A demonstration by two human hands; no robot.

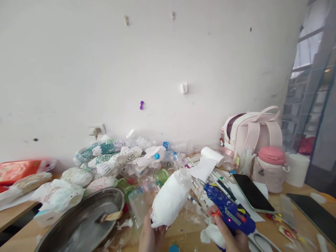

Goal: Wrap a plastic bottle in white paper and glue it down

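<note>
My left hand [151, 232] is closed round the lower end of a bottle wrapped in white paper [172, 199], held tilted over the table. A blue hot glue gun [228, 210] with an orange trigger sits in my right hand [231, 238], its small red light lit. The gun's nozzle points up and left, apart from the wrapped bottle. Crumpled white paper [214, 235] lies just under the gun. Close behind the bottle are a white paper roll [212, 156] and a spread of marker pens [220, 183].
A metal basin [78, 224] with a wooden-handled brush [112, 216] stands left. Behind it lie several decorated paper-covered bottles [105, 150]. On the right are a phone [253, 192], a pink backpack [252, 131], a pink-lidded container [270, 168] and a dark tablet [315, 213].
</note>
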